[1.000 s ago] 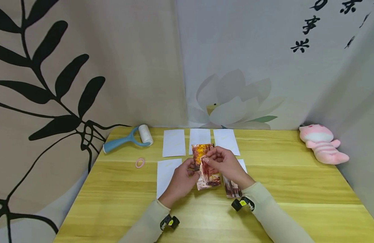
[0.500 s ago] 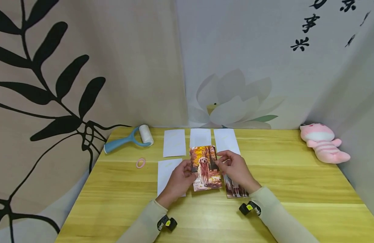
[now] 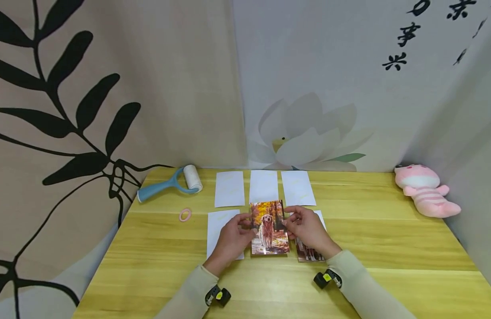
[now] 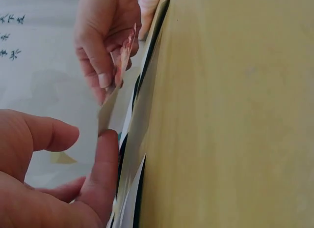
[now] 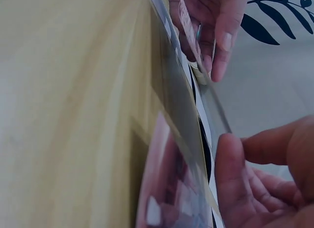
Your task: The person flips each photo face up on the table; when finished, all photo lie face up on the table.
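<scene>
One glossy photo card (image 3: 269, 228) of a golden-coated dog among autumn leaves: we find it upheld between two hands at the near middle of the wood-grain table (image 3: 245, 292); whether its lower edge touches the wood, we cannot tell. Left hand (image 3: 234, 237): fingers narrowed on the card's left edge; the left wrist view shows one digit against the edge and another clear of it. Right hand (image 3: 309, 228): thumb and finger pinch the right edge, other fingers folded behind and partly hidden. Item, a second photo print (image 3: 310, 254), largely covered by the right hand, its subject unreadable to us; a white patch (image 3: 319, 215) shows above that hand, and whether it belongs to the same print we cannot tell. Item, three white cards (image 3: 263, 186) in a back row, with faint marks too small to read. Item, a front white card (image 3: 221, 225), overlapped by the left hand. Item, a blue-handled lint roller (image 3: 161, 188); a pink ring (image 3: 181, 215); a pink plush toy (image 3: 425, 190). Behind, black brush characters (image 3: 421, 8), cut off by the top edge.
</scene>
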{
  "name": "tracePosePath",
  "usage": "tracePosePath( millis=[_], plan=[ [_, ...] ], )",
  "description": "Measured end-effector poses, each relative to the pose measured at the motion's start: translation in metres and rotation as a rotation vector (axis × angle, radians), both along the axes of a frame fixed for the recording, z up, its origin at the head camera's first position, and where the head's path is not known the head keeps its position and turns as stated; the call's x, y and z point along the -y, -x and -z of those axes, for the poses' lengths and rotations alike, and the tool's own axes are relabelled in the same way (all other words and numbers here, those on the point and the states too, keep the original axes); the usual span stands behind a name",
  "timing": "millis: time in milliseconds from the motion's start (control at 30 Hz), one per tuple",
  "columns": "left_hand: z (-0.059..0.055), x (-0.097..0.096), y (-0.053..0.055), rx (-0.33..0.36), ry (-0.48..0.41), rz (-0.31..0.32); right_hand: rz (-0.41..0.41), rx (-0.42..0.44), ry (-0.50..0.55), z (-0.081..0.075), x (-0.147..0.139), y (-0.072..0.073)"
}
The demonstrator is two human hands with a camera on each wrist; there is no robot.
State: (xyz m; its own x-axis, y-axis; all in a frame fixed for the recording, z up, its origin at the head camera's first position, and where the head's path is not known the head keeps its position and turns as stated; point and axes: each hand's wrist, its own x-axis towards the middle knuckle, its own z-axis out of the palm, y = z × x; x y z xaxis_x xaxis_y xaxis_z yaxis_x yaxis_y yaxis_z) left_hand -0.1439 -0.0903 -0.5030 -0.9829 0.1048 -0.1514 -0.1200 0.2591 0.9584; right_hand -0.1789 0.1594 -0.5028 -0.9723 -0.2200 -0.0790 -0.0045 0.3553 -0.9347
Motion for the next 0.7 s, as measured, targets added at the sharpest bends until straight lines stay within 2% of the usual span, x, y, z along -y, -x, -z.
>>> tracePosePath(
  millis=[433, 700],
  plan=[
    [-0.008, 0.002, -0.002, -0.016, 0.188, 0.060, 0.007, -0.020, -0.175, -0.001, 0.010, -0.003],
    [-0.010, 0.006, -0.002, -0.008, 0.220, 0.065, -0.027, -0.042, -0.280, -0.006, 0.010, -0.002]
  ],
)
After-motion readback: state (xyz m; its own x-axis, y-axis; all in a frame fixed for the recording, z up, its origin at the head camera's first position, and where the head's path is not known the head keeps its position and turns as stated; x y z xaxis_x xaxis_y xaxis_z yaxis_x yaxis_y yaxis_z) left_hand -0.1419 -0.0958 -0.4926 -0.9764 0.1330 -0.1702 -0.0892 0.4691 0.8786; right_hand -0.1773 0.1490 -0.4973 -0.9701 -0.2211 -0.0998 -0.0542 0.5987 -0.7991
